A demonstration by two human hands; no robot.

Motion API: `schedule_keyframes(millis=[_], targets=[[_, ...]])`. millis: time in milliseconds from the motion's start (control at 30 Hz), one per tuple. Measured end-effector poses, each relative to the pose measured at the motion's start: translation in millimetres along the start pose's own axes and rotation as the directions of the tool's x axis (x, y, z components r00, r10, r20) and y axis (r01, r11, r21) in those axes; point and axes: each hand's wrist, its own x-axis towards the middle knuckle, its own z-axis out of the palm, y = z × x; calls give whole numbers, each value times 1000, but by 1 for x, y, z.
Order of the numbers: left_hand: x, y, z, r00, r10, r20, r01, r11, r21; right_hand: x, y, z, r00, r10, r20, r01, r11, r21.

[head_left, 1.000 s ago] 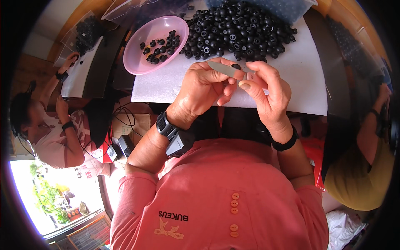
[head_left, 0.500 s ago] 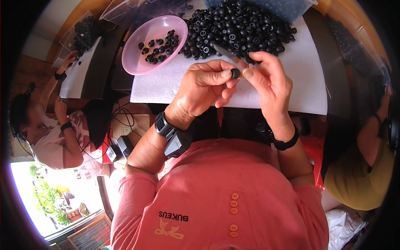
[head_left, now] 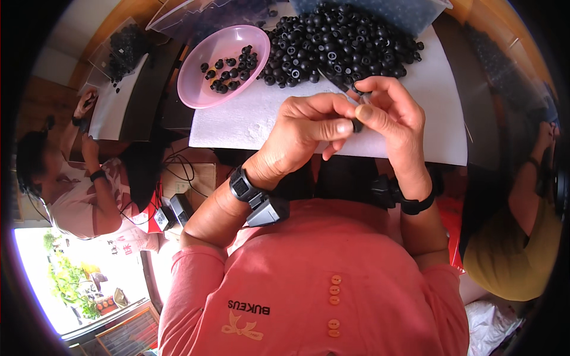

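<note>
Over the near part of a white foam sheet (head_left: 231, 132), my two hands meet at the fingertips. My left hand (head_left: 303, 127) is closed, pinching a small round black part (head_left: 357, 125) between thumb and fingers; most of it is covered. My right hand (head_left: 392, 113) is closed on a thin knife (head_left: 333, 80), whose grey blade points away to the left, toward the pile. Its thumb touches the black part in my left hand. Another dark piece (head_left: 358, 89) shows at my right index finger; I cannot tell whether it is a second part.
A large heap of black parts (head_left: 332, 41) covers the far side of the sheet. To its left, a pink bowl (head_left: 189, 89) holds several black parts. Clear plastic bins (head_left: 409, 15) stand behind. One person (head_left: 83, 196) works at the left, another (head_left: 516, 243) sits at the right.
Both hands have shifted slightly right, and my left fingers now meet my right thumb. The black part is more hidden by the fingers. The blade has moved right with my right hand.
</note>
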Motion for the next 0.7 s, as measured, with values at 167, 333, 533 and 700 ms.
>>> schedule_keyframes(millis=[167,333,533,700], targets=[[-3,7,3,996,-25,-83,31,997,77,-2,0,-2,997,-46,-68,42,997,-59],[-2,57,-53,836,343,-429,-16,796,605,-9,14,-5,956,-225,-189,231,973,12],[9,67,-90,734,674,-88,-30,161,987,-9,16,-5,949,-242,-201,261,962,77],[47,26,-40,757,647,86,-132,22,991,-13,17,-10,959,-218,-183,232,971,61]])
